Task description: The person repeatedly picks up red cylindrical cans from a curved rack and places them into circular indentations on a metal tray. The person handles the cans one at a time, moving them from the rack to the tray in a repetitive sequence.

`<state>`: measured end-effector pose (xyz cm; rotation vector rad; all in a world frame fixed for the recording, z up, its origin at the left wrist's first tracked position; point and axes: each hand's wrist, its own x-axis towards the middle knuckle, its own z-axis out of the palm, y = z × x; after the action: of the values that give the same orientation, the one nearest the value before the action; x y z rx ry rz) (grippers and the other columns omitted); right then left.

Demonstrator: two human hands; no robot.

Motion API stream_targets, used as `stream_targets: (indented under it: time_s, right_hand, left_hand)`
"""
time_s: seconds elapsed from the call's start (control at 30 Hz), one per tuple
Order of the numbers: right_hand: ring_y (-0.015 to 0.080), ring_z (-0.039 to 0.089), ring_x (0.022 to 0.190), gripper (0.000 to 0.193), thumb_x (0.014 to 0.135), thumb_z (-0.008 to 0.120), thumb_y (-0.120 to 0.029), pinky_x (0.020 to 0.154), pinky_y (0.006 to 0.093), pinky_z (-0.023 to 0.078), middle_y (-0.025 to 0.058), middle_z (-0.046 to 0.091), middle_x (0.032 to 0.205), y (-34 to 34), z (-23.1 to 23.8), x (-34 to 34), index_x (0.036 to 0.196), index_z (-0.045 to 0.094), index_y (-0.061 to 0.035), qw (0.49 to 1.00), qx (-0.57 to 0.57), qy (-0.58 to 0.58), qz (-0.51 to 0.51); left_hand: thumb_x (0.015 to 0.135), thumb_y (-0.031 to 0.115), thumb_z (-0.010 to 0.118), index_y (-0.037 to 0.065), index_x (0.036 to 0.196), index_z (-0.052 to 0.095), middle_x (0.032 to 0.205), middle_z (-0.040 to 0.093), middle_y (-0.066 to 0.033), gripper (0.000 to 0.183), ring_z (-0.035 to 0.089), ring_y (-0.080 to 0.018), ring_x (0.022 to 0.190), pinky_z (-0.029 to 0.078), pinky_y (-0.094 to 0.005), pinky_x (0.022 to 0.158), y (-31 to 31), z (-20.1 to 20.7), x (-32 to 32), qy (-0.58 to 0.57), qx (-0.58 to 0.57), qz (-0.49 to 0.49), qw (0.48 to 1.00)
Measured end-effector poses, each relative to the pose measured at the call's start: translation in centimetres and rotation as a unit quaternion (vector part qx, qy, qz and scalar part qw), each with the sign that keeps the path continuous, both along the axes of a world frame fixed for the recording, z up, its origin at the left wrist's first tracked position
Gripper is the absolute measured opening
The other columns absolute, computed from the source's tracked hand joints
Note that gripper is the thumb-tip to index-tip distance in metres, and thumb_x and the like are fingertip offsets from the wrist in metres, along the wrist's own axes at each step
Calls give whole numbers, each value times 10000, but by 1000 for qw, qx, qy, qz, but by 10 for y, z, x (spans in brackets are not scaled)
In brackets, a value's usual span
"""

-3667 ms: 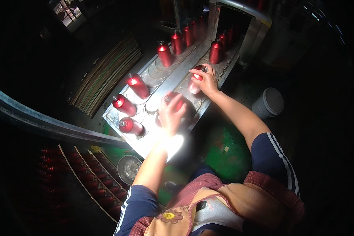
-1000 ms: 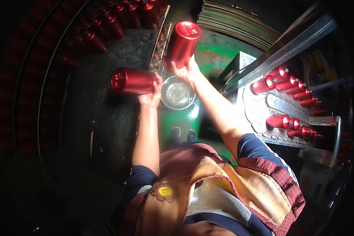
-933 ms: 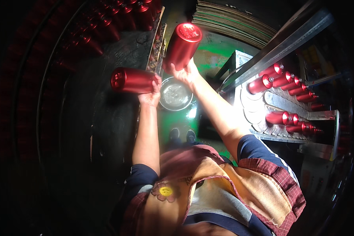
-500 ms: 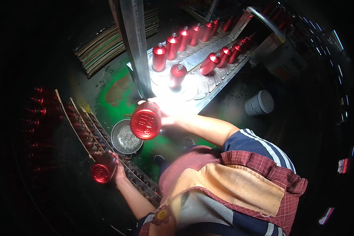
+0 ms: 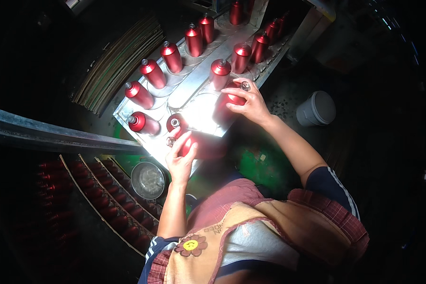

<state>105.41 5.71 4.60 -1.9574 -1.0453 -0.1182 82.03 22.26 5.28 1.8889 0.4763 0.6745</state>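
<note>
My left hand (image 5: 180,161) is closed around the neck end of a glossy red bottle (image 5: 206,146), which lies tilted with its body pointing right, over the near end of a metal conveyor (image 5: 187,97). Just beyond it stands another red bottle (image 5: 176,122) with an open neck. Further right, my right hand (image 5: 251,103) grips a second red bottle (image 5: 224,110) near its shoulder, its clear neck leaning toward my fingers. Glare hides the bottle bases. Two rows of upright red bottles run along the conveyor, one of them (image 5: 220,73) close beyond my right hand.
A metal post (image 5: 66,137) crosses at left, near the conveyor's corner. Below it are racks of red bottles (image 5: 99,201) with pale dividers and a round metal bowl (image 5: 148,181). A white bucket (image 5: 316,111) stands at right; stacked boards (image 5: 120,61) lie far left.
My left hand has come up from beside the racks to the conveyor with its bottle. My right hand has moved right, its bottle now neck up instead of base toward me. The view has turned.
</note>
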Motion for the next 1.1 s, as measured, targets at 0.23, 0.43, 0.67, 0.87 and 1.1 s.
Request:
stream_targets:
  time_s: [0.23, 0.43, 0.67, 0.87, 1.1]
  right_hand:
    - [369, 376, 1256, 478, 653, 776, -190, 1049, 428, 402, 133, 430, 1357, 55, -67, 85, 1111, 710, -308, 992, -100, -12, 72]
    - [375, 330, 1304, 481, 670, 777, -214, 1088, 458, 345, 169, 389, 1415, 57, -70, 95, 1135, 708, -317, 993, -63, -42, 92]
    - [373, 370, 1278, 585, 724, 790, -249, 1087, 450, 311, 160, 452, 1369, 41, -92, 255, 1275, 607, -178, 980, -14, 62, -187]
    - [258, 588, 1043, 253, 800, 682, -85, 913, 325, 472, 120, 604, 1102, 45, -126, 331, 1052, 682, -70, 976, 158, 109, -106]
    - [266, 583, 1090, 380, 819, 707, -144, 939, 322, 448, 131, 608, 1143, 15, -98, 356, 1189, 639, -86, 969, 64, 163, -171]
  left_hand:
    - [749, -41, 701, 15, 1130, 674, 1279, 583, -140, 386, 526, -263, 1201, 394, -376, 1045, -22, 34, 55, -26, 9, 80, 996]
    - [732, -78, 669, 1, 1136, 666, 1313, 561, -162, 411, 517, -293, 1232, 379, -412, 1071, 6, 50, 33, -47, 46, 136, 988]
    - [864, 33, 621, -33, 1284, 558, 1313, 557, -139, 429, 554, -218, 1167, 434, -380, 1035, 33, 87, 65, -149, -127, 206, 959]
    - [914, 7, 593, -12, 1317, 541, 1237, 611, -113, 407, 607, -172, 1065, 483, -311, 967, 81, 121, 166, -165, -75, 153, 971]
    - [813, 183, 771, 106, 1165, 697, 1250, 610, -117, 368, 580, -214, 1143, 432, -330, 1017, 156, 70, 374, -99, 136, 42, 985]
